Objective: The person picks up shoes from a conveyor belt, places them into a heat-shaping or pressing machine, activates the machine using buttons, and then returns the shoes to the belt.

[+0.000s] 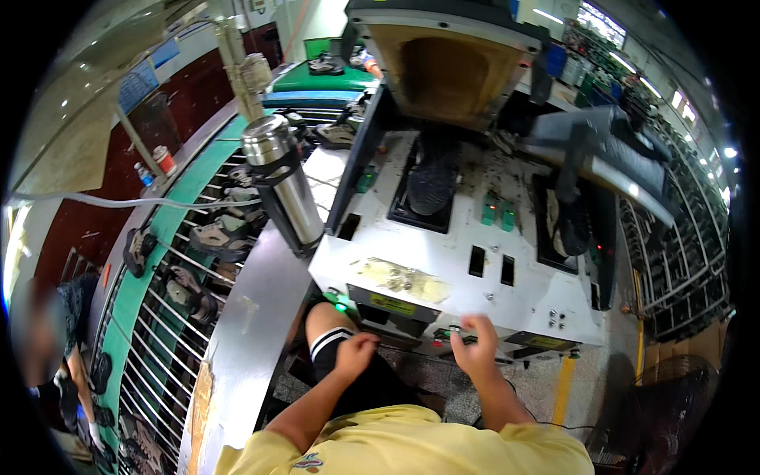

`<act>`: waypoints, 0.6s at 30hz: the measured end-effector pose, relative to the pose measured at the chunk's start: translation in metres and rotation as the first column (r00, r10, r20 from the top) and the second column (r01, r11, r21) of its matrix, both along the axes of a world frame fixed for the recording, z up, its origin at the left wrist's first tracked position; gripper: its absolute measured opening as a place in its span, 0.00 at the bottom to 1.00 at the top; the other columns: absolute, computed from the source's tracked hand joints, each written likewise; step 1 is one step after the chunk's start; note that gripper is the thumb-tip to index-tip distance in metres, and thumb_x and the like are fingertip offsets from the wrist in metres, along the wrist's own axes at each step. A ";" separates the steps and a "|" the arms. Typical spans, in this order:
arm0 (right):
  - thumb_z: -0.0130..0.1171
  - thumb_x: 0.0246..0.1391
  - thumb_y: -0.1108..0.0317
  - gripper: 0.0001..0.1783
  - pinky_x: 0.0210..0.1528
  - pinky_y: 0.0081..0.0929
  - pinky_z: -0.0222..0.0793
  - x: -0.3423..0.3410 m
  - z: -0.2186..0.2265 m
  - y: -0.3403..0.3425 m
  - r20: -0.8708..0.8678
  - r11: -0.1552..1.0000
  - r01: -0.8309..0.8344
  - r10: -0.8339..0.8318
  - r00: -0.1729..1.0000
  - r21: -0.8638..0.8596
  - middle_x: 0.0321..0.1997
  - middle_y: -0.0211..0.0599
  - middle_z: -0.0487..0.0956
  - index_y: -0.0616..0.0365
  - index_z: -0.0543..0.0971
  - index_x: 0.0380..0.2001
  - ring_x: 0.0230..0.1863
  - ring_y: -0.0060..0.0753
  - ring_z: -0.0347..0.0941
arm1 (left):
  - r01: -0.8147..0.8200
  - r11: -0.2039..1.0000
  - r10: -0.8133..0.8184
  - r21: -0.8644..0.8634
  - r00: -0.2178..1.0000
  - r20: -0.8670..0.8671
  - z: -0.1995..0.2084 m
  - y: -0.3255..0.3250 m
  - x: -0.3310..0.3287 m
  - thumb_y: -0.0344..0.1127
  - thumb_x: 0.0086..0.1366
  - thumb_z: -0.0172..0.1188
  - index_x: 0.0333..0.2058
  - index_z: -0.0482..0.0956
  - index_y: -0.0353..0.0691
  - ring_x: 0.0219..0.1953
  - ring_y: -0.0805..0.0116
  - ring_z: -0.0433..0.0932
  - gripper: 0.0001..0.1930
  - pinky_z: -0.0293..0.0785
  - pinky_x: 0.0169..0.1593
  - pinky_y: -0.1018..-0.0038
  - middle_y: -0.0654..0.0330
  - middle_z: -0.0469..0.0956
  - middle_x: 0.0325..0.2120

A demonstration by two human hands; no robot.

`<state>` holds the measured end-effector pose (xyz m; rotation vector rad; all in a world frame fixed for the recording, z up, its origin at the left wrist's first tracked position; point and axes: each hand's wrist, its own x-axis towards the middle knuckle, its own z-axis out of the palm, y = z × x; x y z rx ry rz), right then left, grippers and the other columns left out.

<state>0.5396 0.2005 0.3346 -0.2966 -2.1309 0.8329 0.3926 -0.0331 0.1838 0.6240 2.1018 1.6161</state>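
At lower centre, the right hand [475,346] is pressed, fingers curled, on the press [443,261] front buttons [457,332], the left hand [356,352] is loosely fisted and empty below; a mistimed press could clamp the shoe [431,186] crookedly.

Yellow labels [393,305] on machine front [443,313]

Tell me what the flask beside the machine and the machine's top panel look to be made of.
Flask: likely stainless steel, polished; it shines with bright reflections, with a black band and base, perhaps plastic. Machine's top panel: seemingly painted sheet metal, matt white, worn and stained, with yellowed patches.
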 end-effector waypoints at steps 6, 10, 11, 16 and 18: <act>0.64 0.45 0.49 0.46 0.60 0.43 0.61 -0.218 0.057 0.081 0.189 0.879 0.422 -0.463 0.866 0.219 0.58 0.59 0.67 0.59 0.59 0.63 0.59 0.59 0.64 | -0.797 0.604 0.776 -0.013 0.592 -0.217 -0.004 -0.223 -0.018 0.31 0.62 0.55 0.30 0.79 0.32 0.22 0.78 0.68 0.08 0.66 0.28 0.77 0.64 0.74 0.19; 0.62 0.38 0.37 0.57 0.64 0.48 0.57 -0.316 0.099 0.121 0.653 0.832 0.552 -0.391 0.649 -0.052 0.65 0.59 0.61 0.52 0.50 0.67 0.64 0.59 0.60 | -0.985 0.163 0.924 -0.048 0.170 -0.343 -0.011 -0.345 0.037 0.29 0.60 0.52 0.28 0.77 0.32 0.26 0.70 0.74 0.07 0.71 0.32 0.73 0.58 0.76 0.21; 0.62 0.36 0.39 0.58 0.66 0.47 0.54 -0.341 0.082 0.163 0.706 0.856 0.513 -0.324 0.630 -0.064 0.67 0.59 0.58 0.51 0.49 0.67 0.66 0.57 0.58 | -0.984 0.176 0.953 0.010 0.168 -0.251 -0.012 -0.354 0.043 0.28 0.60 0.52 0.28 0.77 0.32 0.25 0.70 0.74 0.07 0.71 0.32 0.73 0.58 0.76 0.22; 0.59 0.33 0.48 0.53 0.69 0.37 0.49 -0.366 0.069 0.257 0.699 0.912 0.370 -0.383 0.604 0.180 0.67 0.64 0.56 0.69 0.58 0.62 0.70 0.53 0.50 | -0.976 0.213 0.949 0.042 0.196 -0.246 -0.039 -0.350 0.048 0.28 0.58 0.53 0.25 0.77 0.31 0.24 0.69 0.74 0.07 0.71 0.31 0.73 0.56 0.77 0.19; 0.60 0.34 0.47 0.58 0.63 0.42 0.58 -0.357 0.079 0.135 0.684 0.853 0.521 -0.372 0.627 -0.014 0.62 0.66 0.63 0.70 0.49 0.64 0.64 0.60 0.59 | -0.986 0.106 0.905 -0.132 0.151 -0.397 -0.005 -0.359 0.070 0.33 0.57 0.54 0.25 0.79 0.35 0.23 0.64 0.76 0.09 0.71 0.32 0.71 0.53 0.77 0.19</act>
